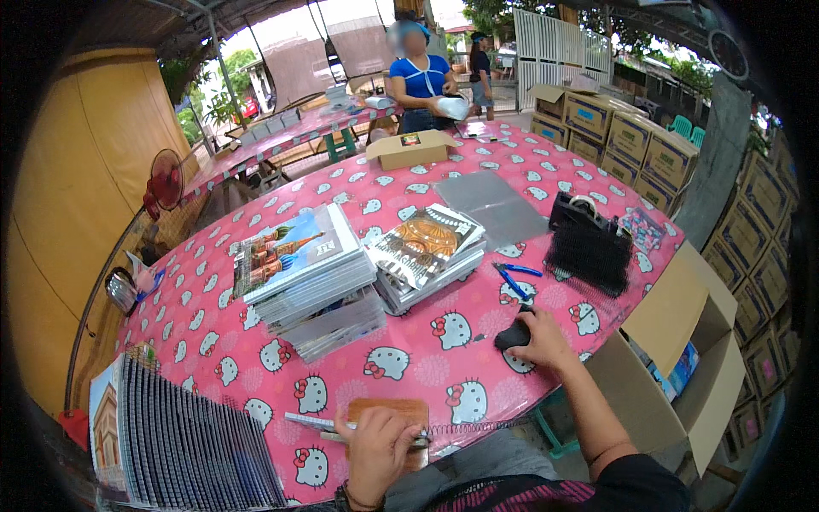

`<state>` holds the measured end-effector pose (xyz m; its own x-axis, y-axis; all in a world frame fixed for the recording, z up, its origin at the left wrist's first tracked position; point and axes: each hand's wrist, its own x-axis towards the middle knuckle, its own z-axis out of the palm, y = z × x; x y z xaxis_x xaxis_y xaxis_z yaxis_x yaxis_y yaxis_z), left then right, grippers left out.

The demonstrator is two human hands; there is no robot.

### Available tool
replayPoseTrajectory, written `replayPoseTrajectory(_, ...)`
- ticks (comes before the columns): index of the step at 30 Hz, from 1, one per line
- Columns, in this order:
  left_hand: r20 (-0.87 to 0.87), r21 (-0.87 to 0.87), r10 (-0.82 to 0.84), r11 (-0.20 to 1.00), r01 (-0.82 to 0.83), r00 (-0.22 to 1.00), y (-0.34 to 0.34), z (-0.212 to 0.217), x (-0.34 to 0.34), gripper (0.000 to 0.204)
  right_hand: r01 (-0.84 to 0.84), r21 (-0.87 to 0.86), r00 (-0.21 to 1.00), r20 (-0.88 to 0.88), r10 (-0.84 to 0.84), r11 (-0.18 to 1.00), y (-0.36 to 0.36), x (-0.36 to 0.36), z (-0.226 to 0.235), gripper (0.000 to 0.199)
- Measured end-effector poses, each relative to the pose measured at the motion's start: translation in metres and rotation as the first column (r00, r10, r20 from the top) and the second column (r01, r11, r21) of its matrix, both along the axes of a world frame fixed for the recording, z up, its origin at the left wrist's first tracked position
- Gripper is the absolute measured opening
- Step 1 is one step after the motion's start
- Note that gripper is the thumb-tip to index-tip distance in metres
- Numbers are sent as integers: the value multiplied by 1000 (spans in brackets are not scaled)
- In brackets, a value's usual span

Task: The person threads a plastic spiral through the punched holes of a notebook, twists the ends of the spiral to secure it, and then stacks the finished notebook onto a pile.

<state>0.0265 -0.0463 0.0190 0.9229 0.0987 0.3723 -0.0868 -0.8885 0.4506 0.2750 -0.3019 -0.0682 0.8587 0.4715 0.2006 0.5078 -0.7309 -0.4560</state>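
At the table's near edge my left hand point(378, 444) is closed on a thin white-edged booklet point(311, 421), over a brown wooden block point(388, 410). A long thin spiral coil point(473, 428) stretches rightward from beside my fingers. My right hand point(544, 340) reaches farther out, with its fingers curled round a black hand-sized object point(514, 333) resting on the table; its kind is not clear. Just beyond lie blue-handled pliers point(515, 280), their handles spread. My left palm and fingers hide part of the booklet.
Spiral-bound books point(188, 427) stand at the near left. Two book stacks point(316, 282) point(431, 247) occupy the middle, with a grey sheet point(495, 209) behind. Black coils point(589, 256) lie at right by a tape dispenser point(576, 209). An open carton point(674, 367) stands off the right edge. A person point(422, 85) stands opposite.
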Motion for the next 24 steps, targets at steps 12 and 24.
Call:
replayPoseTrajectory(12, -6, -102, -15, 995, 15, 1000, 6, -2, 4, 15, 314, 906, -70, -274, 959, 282, 80, -97, -45, 83)
replayPoseTrajectory(24, 18, -131, -77, 988, 79, 997, 10, 1, -1, 13, 215, 949, -44, -228, 973, 232, 109, -107, -38, 79)
